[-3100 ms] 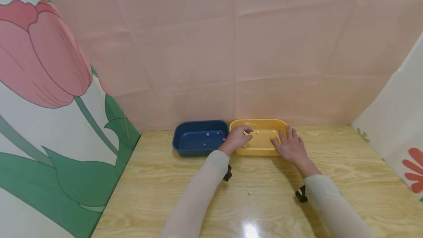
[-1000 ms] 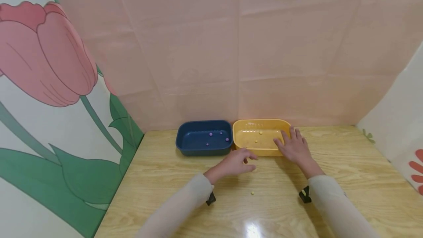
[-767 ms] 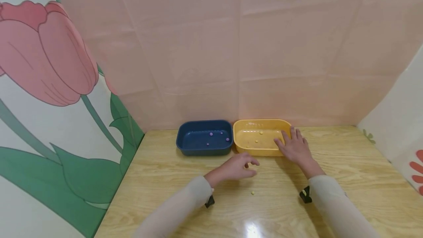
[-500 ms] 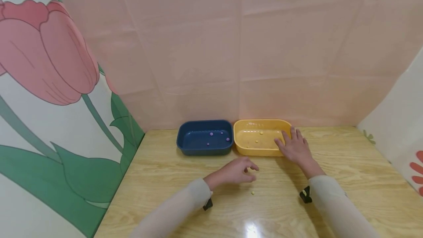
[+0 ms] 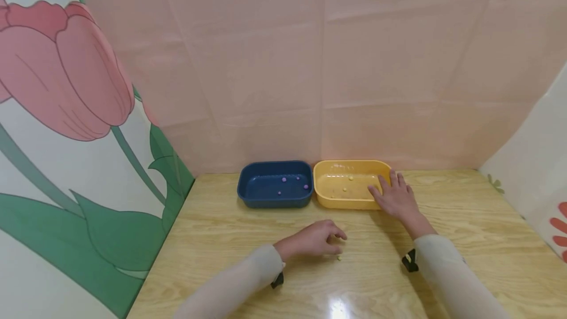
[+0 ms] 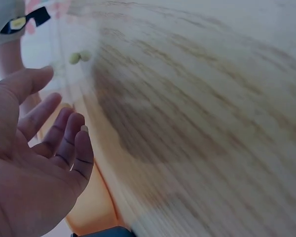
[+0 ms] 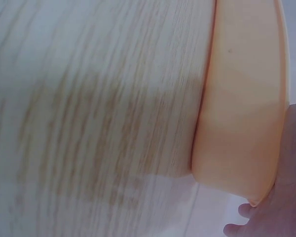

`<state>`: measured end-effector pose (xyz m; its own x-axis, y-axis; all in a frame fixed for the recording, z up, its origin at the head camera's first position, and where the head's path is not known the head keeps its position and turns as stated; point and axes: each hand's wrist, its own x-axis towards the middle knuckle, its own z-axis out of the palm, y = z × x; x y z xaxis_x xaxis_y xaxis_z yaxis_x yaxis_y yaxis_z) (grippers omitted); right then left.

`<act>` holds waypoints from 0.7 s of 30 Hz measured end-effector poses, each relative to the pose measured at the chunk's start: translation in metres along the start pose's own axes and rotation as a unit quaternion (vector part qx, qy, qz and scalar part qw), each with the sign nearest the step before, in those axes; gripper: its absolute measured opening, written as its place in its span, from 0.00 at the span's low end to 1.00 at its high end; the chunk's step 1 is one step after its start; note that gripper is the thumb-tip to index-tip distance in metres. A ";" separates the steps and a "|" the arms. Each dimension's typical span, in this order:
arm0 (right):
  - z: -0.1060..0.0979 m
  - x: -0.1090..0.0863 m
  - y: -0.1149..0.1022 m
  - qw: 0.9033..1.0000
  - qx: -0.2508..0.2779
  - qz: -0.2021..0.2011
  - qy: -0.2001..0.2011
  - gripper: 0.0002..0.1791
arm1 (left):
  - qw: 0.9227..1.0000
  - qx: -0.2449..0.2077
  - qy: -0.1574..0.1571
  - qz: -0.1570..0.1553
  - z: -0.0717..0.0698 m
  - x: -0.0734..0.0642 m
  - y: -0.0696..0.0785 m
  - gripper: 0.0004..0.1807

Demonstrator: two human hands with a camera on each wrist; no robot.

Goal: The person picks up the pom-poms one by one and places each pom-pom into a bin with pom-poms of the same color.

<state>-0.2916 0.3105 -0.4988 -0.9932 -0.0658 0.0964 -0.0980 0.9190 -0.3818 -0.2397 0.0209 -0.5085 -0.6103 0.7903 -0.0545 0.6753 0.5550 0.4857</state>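
My left hand (image 5: 315, 239) hovers over the table, thumb and fingers apart with nothing between them. Just beyond its thumb tip lies a small yellow bead (image 5: 339, 258) on the wood; the left wrist view shows that bead (image 6: 75, 58) past the thumb. My right hand (image 5: 396, 202) rests on the right end of the yellow tray (image 5: 350, 204), fingers spread over its rim. Several small yellow beads, one of them a bead (image 5: 351, 178) near the back, lie in this tray. In the right wrist view the right hand (image 7: 281, 197) touches the tray's rim.
A dark blue tray (image 5: 274, 204) stands left of the yellow one, nearly touching it, with several purple beads (image 5: 284, 179) inside. Behind both trays rises a pink-covered wall (image 5: 248, 87). The wooden table (image 5: 212, 240) stretches forward, and a tulip-patterned wall (image 5: 79, 171) borders it at left.
My left hand has left the yellow tray and come back and down to the lone bead on the table. The right hand stays on the tray's rim. Both trays stay in place.
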 end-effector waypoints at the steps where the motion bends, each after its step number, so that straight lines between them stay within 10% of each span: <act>1: 0.000 0.000 0.000 1.000 0.000 0.000 0.000 0.46 | 1.000 0.004 -0.003 -0.002 0.000 0.000 0.000 0.18; 21: 0.000 0.002 0.002 1.000 0.005 0.003 -0.015 0.47 | 0.999 0.015 -0.042 -0.011 0.002 -0.006 0.004 0.18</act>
<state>-0.2938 0.3123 -0.4991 -0.9951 -0.0718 0.0675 -0.0927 0.9152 -0.3923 -0.2326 0.0194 -0.5082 -0.5884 0.7966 -0.1386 0.6752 0.5784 0.4578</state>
